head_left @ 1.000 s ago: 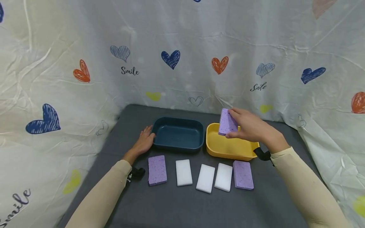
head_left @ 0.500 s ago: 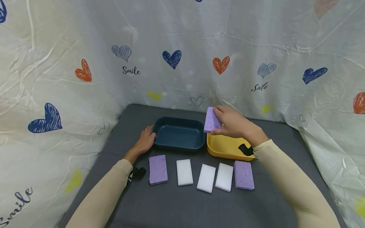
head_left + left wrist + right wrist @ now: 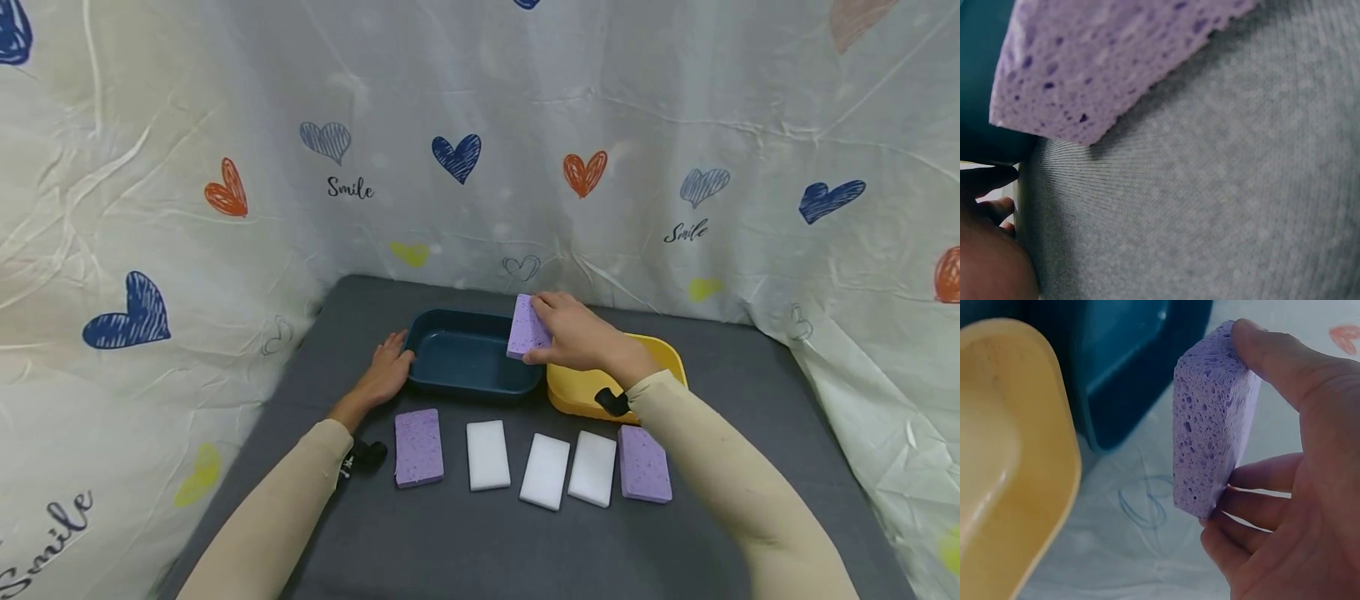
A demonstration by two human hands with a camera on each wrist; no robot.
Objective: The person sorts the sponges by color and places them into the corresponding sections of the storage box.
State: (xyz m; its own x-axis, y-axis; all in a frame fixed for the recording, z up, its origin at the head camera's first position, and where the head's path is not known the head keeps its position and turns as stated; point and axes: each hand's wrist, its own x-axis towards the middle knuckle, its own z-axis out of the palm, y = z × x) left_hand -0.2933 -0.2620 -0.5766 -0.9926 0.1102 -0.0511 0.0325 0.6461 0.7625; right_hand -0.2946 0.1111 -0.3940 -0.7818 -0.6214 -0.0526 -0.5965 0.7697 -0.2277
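My right hand (image 3: 573, 333) grips a purple sponge (image 3: 528, 327) by its edges, above the right side of the dark blue container (image 3: 472, 387). In the right wrist view the thumb presses one end of the purple sponge (image 3: 1204, 425) and the fingers curl at the other end. My left hand (image 3: 385, 368) rests at the left side of the blue container, its fingers extended along the wall. In the left wrist view only part of the left hand (image 3: 991, 231) shows, near another purple sponge (image 3: 1097, 62) lying on the table.
A yellow container (image 3: 667, 350) stands right of the blue one, partly behind the right forearm. In front lie a left purple sponge (image 3: 419, 447), three white sponges (image 3: 487, 455) and a right purple sponge (image 3: 643, 467) on the grey tabletop (image 3: 480, 550). A printed curtain (image 3: 495, 83) hangs behind.
My right hand has carried the purple sponge leftward, from above the yellow container to above the blue container's right side. The left hand stays at the blue container.
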